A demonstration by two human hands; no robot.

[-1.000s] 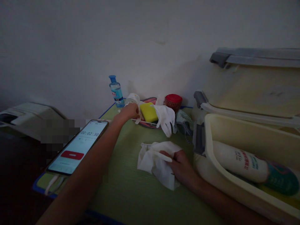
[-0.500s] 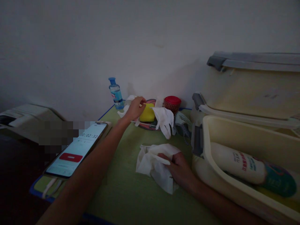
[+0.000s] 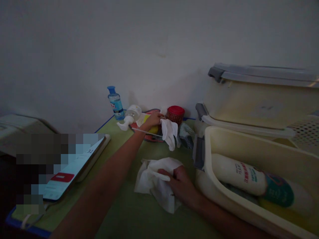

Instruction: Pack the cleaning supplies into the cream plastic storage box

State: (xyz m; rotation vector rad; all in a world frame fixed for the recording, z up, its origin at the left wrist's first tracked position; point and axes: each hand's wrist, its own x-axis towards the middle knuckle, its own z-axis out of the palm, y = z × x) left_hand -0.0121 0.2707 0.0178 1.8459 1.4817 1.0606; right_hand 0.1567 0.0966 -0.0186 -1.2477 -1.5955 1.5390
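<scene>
My left hand (image 3: 155,120) reaches over a pink and grey basket (image 3: 156,111) at the back of the table. Its fingers are drawn together beside the cuff of a white glove (image 3: 169,132) that hangs over the basket's front; whatever they hold is hidden. A yellow block like a sponge (image 3: 152,128) shows partly behind this hand. A clear pump bottle (image 3: 132,113) with a white pump head lies tilted at the basket's left. Nearer to me, my right hand (image 3: 183,184) grips a crumpled white cloth (image 3: 157,179) on the table, thumb on top.
A blue bottle (image 3: 116,104) stands at the back left, a red-lidded container (image 3: 175,114) behind the glove. To the right is an open cream bin (image 3: 209,132) with a large white and green bottle (image 3: 251,179) inside. A phone (image 3: 72,172) lies at the left edge.
My left hand has moved right across the basket, from the yellow block's left side to the glove's cuff. The pump bottle shows more fully. My right hand still holds the cloth; the view has shifted slightly.
</scene>
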